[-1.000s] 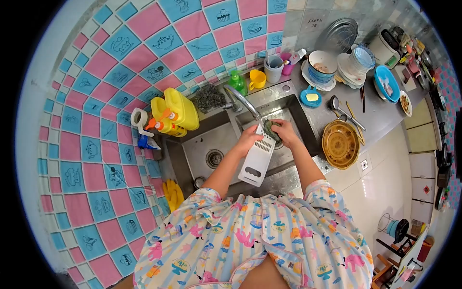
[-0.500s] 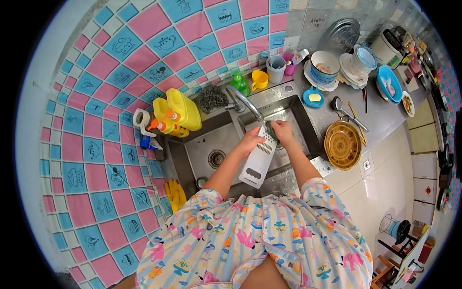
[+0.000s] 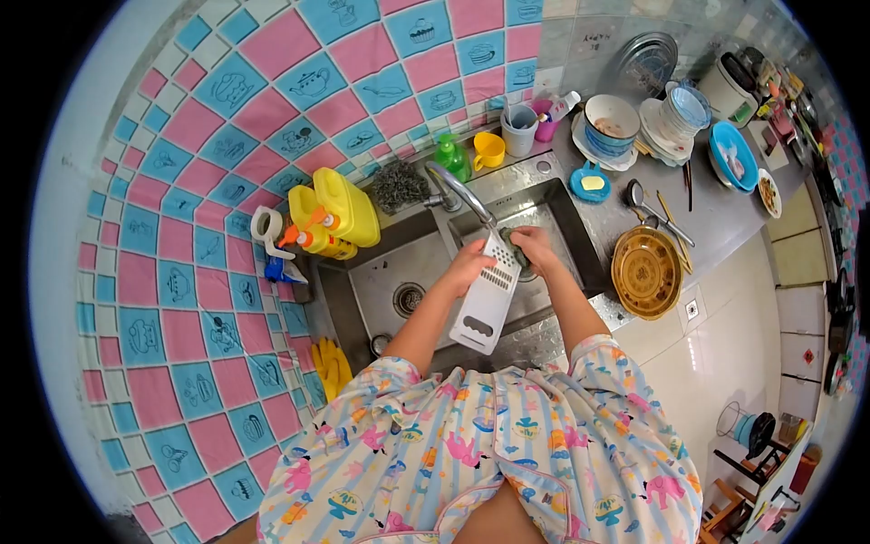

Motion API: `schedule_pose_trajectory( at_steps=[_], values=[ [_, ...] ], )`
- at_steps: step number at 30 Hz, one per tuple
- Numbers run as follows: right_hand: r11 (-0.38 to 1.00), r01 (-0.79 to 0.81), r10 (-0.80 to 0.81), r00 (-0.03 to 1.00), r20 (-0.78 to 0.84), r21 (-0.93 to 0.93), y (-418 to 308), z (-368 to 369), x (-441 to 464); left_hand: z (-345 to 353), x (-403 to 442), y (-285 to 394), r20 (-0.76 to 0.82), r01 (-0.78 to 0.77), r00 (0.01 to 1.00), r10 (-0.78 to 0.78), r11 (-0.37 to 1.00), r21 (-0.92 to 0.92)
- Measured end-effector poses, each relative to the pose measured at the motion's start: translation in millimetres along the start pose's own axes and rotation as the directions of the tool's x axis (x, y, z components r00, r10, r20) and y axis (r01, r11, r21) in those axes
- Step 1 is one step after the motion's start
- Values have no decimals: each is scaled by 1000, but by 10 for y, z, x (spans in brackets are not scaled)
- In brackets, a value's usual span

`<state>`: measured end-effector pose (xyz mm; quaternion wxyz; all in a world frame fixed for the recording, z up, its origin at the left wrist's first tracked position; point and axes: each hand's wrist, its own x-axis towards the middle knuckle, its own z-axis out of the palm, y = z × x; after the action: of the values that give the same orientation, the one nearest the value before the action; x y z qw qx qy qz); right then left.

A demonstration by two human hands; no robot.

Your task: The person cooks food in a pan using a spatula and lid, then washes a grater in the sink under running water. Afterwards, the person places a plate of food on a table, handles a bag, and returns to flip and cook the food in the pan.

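A flat white grater with a handle slot at its near end is tilted over the sink, its far end beneath the faucet. My left hand is closed around the grater's left edge near the holes. At the opposite edge, my right hand presses a dark grey-green scouring pad against the grater's far end. The pad is partly covered by my fingers. Below lies the double-basin steel sink, with a drain in the left basin.
Yellow jugs, a grey mesh scrubber, a green bottle and a yellow cup line the back. To the right are stacked bowls, a blue soap dish, a ladle and brown plates. Yellow gloves hang left.
My right hand has shifted slightly along the grater's edge, and more of the pad shows beside the holes. The grater and my left hand stay nearly in place.
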<state>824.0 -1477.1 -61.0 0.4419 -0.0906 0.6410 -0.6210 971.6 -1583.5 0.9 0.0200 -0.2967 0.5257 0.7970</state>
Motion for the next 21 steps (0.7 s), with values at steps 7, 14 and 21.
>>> schedule_pose_trajectory(
  at_steps=[7,14,21],
  values=[
    [900,-150,157,987,15,410,225,-128,230,95,-7,-29,-48,-41,998,42,999,10],
    [927,-209,157,970,184,311,-67,-35,-107,3,50,-35,-24,5,1000,-5,1000,4],
    [996,-69,71,997,28,-50,-103,32,-102,32,-9,-15,-37,17,999,-17,1000,1]
  ],
)
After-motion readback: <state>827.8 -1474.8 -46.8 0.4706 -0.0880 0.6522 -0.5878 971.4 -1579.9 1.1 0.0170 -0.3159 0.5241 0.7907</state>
